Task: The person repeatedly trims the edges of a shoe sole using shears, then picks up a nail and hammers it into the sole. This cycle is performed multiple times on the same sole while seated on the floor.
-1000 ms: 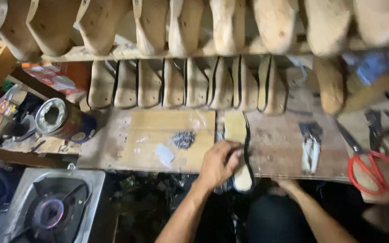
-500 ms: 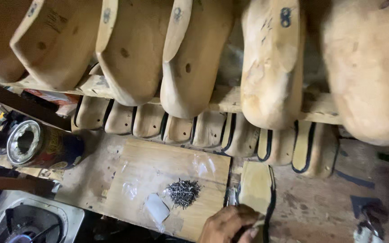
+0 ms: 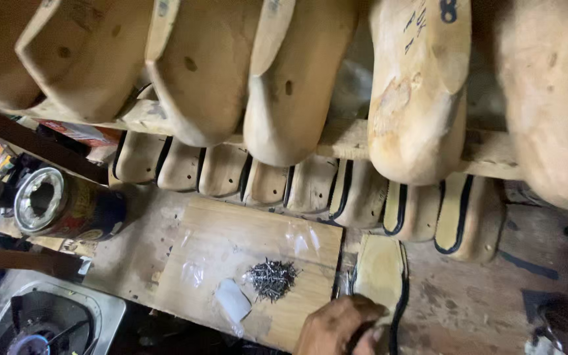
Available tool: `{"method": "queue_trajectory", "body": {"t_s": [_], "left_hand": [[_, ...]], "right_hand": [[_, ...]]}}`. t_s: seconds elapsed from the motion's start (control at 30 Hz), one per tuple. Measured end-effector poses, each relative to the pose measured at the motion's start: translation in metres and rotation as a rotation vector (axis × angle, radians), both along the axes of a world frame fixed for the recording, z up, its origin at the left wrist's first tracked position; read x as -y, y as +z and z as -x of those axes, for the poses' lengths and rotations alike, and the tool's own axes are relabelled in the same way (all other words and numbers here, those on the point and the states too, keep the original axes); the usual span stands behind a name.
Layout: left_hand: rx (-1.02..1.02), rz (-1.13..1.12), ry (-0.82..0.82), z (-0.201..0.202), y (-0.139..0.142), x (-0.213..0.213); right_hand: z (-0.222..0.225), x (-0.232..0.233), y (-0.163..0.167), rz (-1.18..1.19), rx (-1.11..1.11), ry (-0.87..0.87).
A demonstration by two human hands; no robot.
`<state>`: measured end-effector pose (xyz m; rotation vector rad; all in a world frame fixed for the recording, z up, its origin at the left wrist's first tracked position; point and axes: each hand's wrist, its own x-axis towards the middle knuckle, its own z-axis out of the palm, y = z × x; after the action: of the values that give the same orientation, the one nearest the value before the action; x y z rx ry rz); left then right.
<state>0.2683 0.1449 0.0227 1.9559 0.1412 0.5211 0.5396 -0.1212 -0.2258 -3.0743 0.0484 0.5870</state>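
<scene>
My left hand (image 3: 338, 326) is at the bottom edge, its fingers curled over the near end of a pale shoe sole with a black rim (image 3: 380, 268) that lies flat on the workbench. Something dark shows between the fingers, but I cannot tell what it is. Just left of the hand, a small pile of dark tacks (image 3: 272, 277) and a white scrap (image 3: 231, 302) rest on a light wooden board (image 3: 225, 240). My right hand is out of view.
Large wooden shoe lasts (image 3: 422, 98) hang from a rack close overhead. A row of black-rimmed soles (image 3: 310, 185) leans against the back. An open tin can (image 3: 54, 204) lies at the left. A gas burner (image 3: 31, 325) sits at the lower left.
The view has moved closer and upward, so the lasts fill the top. My right forearm, the scissors and the pliers have left the frame. My left hand stays on the sole.
</scene>
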Motion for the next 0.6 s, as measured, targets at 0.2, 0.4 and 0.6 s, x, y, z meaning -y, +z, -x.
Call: {"method": "queue_trajectory", "body": {"t_s": [0.2, 0.4, 0.6], "left_hand": [[-0.005, -0.017, -0.015, 0.008, 0.032, 0.002], [-0.037, -0.119, 0.037, 0.012, 0.03, 0.007], [0.008, -0.103, 0.002, 0.021, 0.03, 0.006]], "right_hand": [[0.095, 0.005, 0.018, -0.077, 0.121, 0.22], [0.199, 0.06, 0.051, -0.233, 0.191, 0.355], [0.237, 0.154, 0.175, -0.782, 0.574, 0.342]]}}
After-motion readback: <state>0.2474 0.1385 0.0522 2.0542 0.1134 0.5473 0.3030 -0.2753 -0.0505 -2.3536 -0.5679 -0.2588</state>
